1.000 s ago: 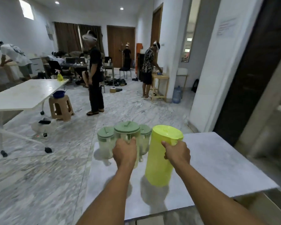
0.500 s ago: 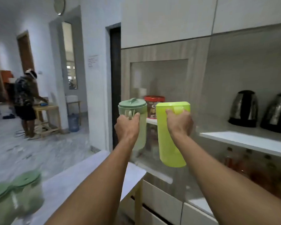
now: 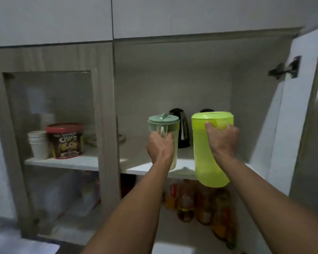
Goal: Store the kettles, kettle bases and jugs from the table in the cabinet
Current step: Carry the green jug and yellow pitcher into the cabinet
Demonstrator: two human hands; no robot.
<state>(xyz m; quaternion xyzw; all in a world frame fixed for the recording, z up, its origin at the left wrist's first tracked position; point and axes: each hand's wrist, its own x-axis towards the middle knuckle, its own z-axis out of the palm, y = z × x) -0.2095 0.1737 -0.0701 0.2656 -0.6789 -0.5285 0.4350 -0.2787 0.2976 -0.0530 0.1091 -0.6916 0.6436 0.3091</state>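
Where shelved, tub labelled "CHOCO"

The left hand covers the handle and much of the front of the pale green jug, and whether its base touches the shelf cannot be told. The yellow-green jug hides all but the top of the second kettle; the first kettle is half covered by the pale jug. Bottles under the shelf are blurred, labels unreadable. The open door is cut off by the right edge. Plates behind the door frame are partly hidden.
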